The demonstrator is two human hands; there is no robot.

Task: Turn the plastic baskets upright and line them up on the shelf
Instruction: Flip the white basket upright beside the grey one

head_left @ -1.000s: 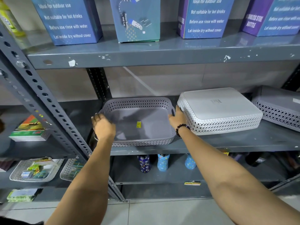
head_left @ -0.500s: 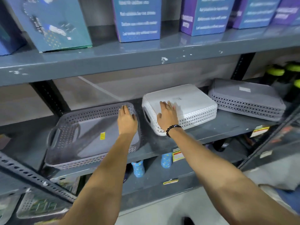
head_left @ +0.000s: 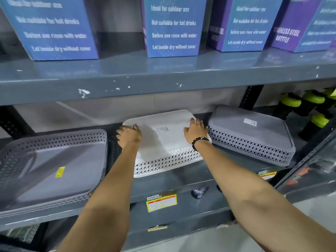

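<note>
A white plastic basket point(head_left: 163, 142) lies upside down in the middle of the grey metal shelf point(head_left: 181, 180). My left hand point(head_left: 129, 136) grips its left end and my right hand point(head_left: 195, 130), with a black bead bracelet on the wrist, grips its right end. Left of it a grey basket point(head_left: 54, 140) stands upright, a yellow sticker on its floor. On the right a second grey basket point(head_left: 251, 135) lies upside down, close beside the white one, with a white label on its bottom.
The upper shelf board point(head_left: 163, 82) hangs low over the baskets and carries blue and purple bottle boxes point(head_left: 172, 28). Black bottles with green caps point(head_left: 312, 106) stand at the far right. A price label point(head_left: 161, 201) is stuck on the shelf's front edge.
My left hand has left the upright grey basket and moved onto the white basket's left end. My right hand has shifted to its right end. The view has moved right and closer.
</note>
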